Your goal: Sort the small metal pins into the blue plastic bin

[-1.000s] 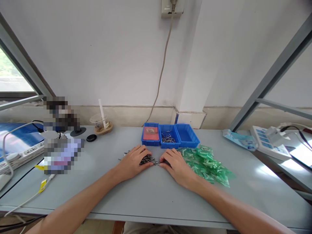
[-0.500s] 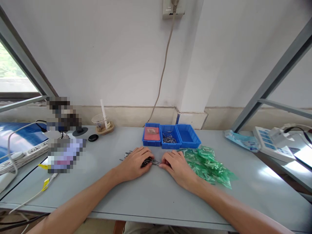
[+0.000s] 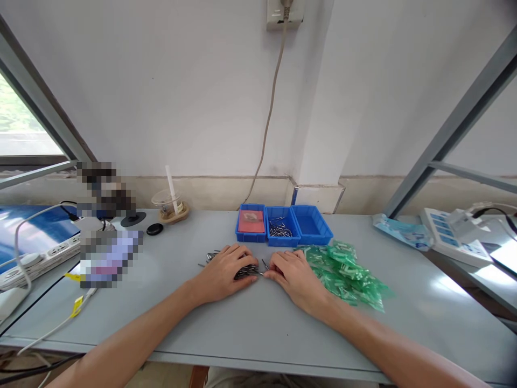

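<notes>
A heap of thin dark metal rods (image 3: 245, 270) lies on the grey table, their exact kind too small to tell. My left hand (image 3: 226, 269) is cupped over it, fingers curled round the rods, and more rod ends stick out on its far left side. Just right of the heap, my right hand (image 3: 293, 275) is closed, thumb and forefinger pinched at the end of a thin metal rod. Another rod stands out tilted by its fingertips. Beyond the hands, a blue bin (image 3: 299, 237) holds loose metal rods of a similar look.
Left of that bin is a blue bin with a red packet (image 3: 251, 221); right of it, another blue bin (image 3: 313, 226). Green plastic bags (image 3: 347, 275) lie beside my right hand. A power strip (image 3: 60, 248), black disc (image 3: 154, 229) and cup (image 3: 165, 199) are at left.
The rods between my hands have shifted: one now tilts up by my right fingertips. My left fingers have spread slightly over the heap. Both hands stay in nearly the same place.
</notes>
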The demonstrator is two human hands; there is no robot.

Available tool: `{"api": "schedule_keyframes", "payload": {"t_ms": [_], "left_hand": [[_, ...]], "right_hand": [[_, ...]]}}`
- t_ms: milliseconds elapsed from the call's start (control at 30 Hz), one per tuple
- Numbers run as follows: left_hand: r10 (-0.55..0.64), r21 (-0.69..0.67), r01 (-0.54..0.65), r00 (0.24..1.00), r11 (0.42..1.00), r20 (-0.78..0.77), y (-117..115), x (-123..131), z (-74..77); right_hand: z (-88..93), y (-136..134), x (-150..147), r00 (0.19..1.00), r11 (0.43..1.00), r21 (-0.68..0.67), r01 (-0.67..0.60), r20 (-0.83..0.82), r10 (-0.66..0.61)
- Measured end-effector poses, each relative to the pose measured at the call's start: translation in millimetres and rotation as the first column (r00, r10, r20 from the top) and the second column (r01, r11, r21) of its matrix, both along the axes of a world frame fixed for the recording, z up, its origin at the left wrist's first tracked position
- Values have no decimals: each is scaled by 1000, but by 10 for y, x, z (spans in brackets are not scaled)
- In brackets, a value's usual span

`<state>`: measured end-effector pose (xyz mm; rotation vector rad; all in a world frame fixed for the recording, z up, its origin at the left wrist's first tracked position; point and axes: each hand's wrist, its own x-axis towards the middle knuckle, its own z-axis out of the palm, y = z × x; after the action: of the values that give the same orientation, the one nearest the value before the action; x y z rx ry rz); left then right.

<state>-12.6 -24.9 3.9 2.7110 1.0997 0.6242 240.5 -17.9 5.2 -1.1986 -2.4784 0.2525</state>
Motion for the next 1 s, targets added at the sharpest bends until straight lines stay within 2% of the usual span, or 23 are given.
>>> {"api": "schedule_keyframes", "payload": {"t_ms": [333,467,733,833,1000], "left_hand": [[-5,20,5,1000,1000,11,3,3,-27],[-8,23,8,1000,1000,0,-5,6,-13],[-3,27,3,1000,1000,0,1,5,-26],[2,37,-3,1000,999,7,3,1,-38],[2,36,-3,1000,999,25,-3,1,-34]], "right_hand": [[-41,6,19,999,1000,-13,-15,-29,15],[-66,21,18,994,995,-58,-79,-80,74],[-64,5,50,981,983,-36,-177,-88,174],[-66,10,63,984,988,-13,-156,-87,154],[-40,31,78,990,999,-27,-46,-134,42]]}}
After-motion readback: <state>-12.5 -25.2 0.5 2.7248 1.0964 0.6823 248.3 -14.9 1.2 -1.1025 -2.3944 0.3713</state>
